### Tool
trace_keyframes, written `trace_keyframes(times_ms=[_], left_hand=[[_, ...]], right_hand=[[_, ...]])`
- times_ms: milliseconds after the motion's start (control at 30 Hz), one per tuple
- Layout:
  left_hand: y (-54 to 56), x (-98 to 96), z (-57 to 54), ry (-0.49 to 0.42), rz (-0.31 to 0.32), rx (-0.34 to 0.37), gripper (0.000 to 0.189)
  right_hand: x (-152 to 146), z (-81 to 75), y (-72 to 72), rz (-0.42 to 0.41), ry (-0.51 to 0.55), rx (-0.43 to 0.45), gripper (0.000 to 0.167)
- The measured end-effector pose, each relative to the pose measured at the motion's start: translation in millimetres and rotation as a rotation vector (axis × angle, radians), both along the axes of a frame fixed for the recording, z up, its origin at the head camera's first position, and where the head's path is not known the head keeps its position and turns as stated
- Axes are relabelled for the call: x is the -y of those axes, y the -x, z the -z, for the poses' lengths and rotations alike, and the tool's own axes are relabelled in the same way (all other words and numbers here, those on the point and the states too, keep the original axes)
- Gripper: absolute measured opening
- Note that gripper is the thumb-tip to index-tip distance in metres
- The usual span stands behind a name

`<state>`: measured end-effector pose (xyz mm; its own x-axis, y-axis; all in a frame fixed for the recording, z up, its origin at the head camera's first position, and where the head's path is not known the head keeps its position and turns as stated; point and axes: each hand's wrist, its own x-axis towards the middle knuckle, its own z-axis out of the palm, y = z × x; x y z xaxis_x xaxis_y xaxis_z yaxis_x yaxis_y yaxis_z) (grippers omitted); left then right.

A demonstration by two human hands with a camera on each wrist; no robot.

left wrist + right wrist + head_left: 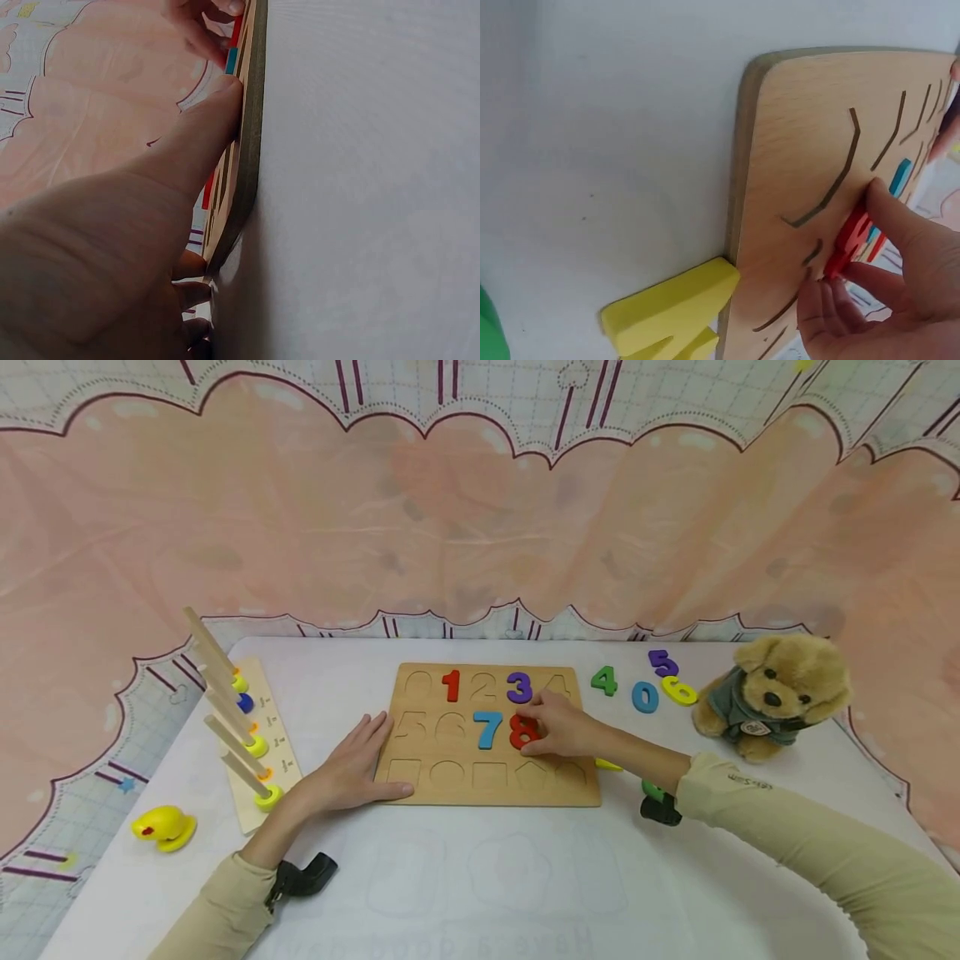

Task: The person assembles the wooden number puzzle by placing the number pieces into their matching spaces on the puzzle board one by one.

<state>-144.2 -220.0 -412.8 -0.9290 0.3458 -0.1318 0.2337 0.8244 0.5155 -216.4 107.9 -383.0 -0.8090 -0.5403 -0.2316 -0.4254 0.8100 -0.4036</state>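
Table (712,877): white cover, patterned curtain (480,527) along the far side; board (495,796), wooden, flat at the middle, with three rows of recesses; on the board's far row, red 1 (451,686) and purple 3 (525,687); on its middle row, blue 7 (491,728) and, just right of it, red 8 (522,732); whether the 8 is fully seated cannot be told.

Right of the board: green 4 (608,683), nearest the far corner; blue 0 (635,697); purple 5 (663,662), farther off; yellow 6 (667,685), near the bear (772,697); yellow piece (671,304), close by the board's right edge, mostly hidden in the head view by the right forearm; green piece (651,790), nearer, partly covered by the sleeve (795,818).

Left of the board: peg stand (281,747) with small coloured rings; yellow duck (165,828), nearer and farther left.

Hands: well apart; right hand (558,724) reaching in from the right, arm slanting across the near right, thumb and fingers pinching the 8; left hand (356,766) at the board's left edge, fingers extended toward the far side, thumb lying along the near left corner, nothing gripped.
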Motion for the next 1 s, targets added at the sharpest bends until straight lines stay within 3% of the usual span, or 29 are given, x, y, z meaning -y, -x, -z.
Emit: trace_keyframes(times_ms=[333, 600, 767, 1000], left_hand=[[0.1, -0.1, 3.6, -0.003, 0.008, -0.010, 0.111], [0.0, 0.1, 0.0, -0.002, 0.010, -0.010, 0.110], [0.1, 0.0, -0.5, -0.002, 0.011, -0.011, 0.110], [0.9, -0.7, 0.3, 0.004, 0.008, 0.002, 0.111]], right_hand=[[-10.8, -3.4, -13.8, 0.039, 0.011, -0.086, 0.076], [-54.5, -10.7, -19.9, 0.137, 0.088, -0.107, 0.081], [-84.4, -9.0, -23.7, 0.197, 0.120, -0.064, 0.080], [-112.9, -7.3, -30.7, 0.216, 0.129, -0.090, 0.074]])
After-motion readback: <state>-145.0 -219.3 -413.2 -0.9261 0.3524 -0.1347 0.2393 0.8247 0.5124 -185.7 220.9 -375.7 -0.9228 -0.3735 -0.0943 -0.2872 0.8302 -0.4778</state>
